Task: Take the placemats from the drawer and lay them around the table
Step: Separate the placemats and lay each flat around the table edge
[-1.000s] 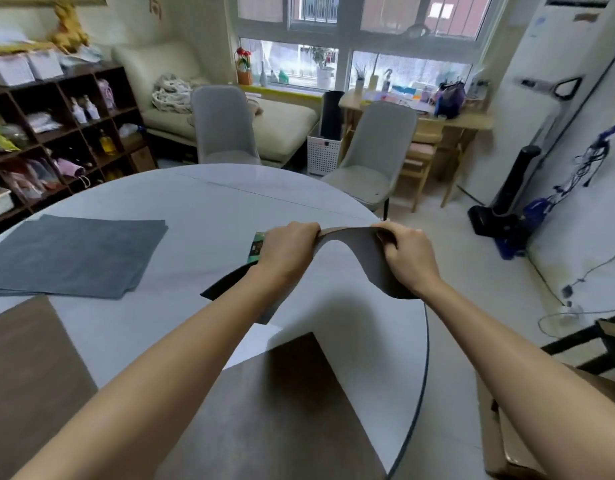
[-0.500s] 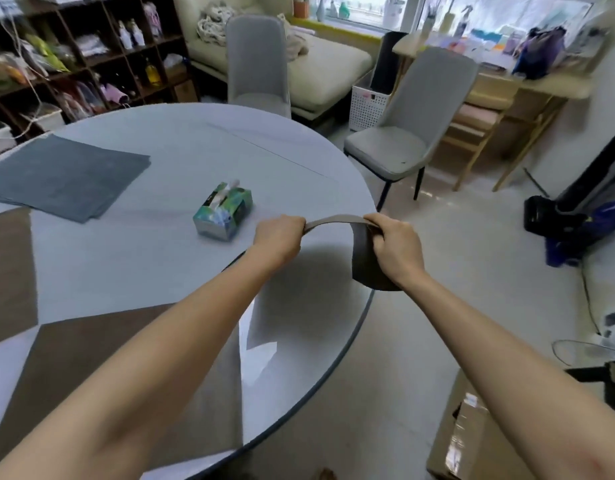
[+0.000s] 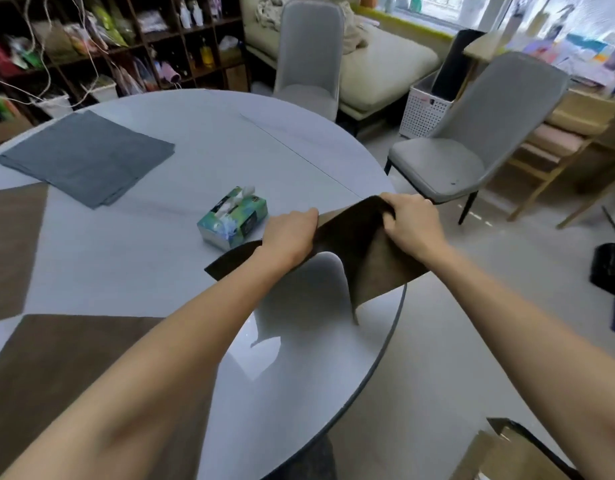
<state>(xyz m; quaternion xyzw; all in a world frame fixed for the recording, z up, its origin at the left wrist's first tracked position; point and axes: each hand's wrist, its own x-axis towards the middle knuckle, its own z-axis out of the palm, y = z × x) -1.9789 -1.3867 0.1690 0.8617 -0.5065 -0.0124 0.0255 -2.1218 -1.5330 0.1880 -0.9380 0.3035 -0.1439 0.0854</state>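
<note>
Over the table's (image 3: 195, 140) edge at about three o'clock, a brown mat (image 3: 351, 244) hangs between both hands. The left hand (image 3: 288, 237) grips its far edge with curled fingers; the right hand (image 3: 410, 223) pinches the far right corner, fingers bunched into the fabric. The mat's long axis runs from eight o'clock to two o'clock, its far edge raised and its near side sagging: one dark corner lies on the tabletop behind the left wrist, while the right part droops down past the rim.

Much of the mat's middle is hidden behind the left hand and forearm, and the fingertips of both hands are tucked out of sight beneath or inside the fabric. Whether the drooping flap touches the table edge I cannot tell.

A tissue box (image 3: 233, 220) sits just beyond the left hand, at eleven o'clock from it, near the mat's dark corner but apart. Two more brown mats lie flat: one (image 3: 56, 375) at seven o'clock under the left forearm, another (image 3: 11, 247) at nine o'clock, cut off by the frame. Grey mats (image 3: 84, 157) lie stacked at ten o'clock.

The round table is pale grey and glossy. Two grey chairs (image 3: 472, 140) stand at twelve and two o'clock; a cluttered dark shelf (image 3: 126, 46) fills the wall at eleven, blurred.
</note>
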